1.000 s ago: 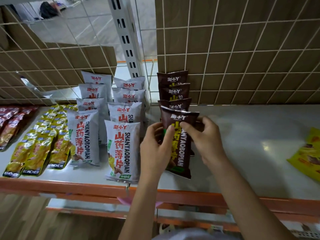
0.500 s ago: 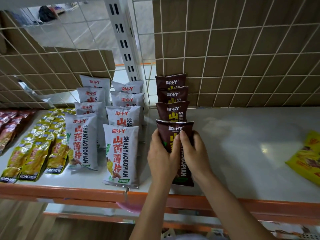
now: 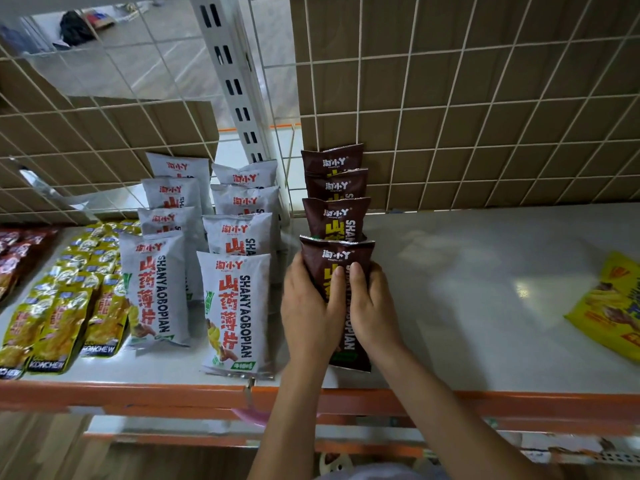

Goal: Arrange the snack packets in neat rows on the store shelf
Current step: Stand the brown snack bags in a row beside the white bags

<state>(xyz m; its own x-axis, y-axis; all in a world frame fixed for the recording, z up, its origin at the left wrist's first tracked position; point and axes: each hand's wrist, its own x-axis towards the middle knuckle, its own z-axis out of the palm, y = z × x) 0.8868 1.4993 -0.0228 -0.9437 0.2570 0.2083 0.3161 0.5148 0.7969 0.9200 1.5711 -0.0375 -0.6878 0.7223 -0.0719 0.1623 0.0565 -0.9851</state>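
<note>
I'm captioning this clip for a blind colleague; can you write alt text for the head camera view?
Both hands, left hand and right hand, press the front brown snack packet down at the head of a row of four on a white store shelf. Two rows of white packets stand to its left, with yellow packets beyond.

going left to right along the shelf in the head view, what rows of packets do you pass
red packets → yellow-green packets → two rows of white packets → brown packets, front one held by left hand and right hand → bare shelf → yellow packet
</note>
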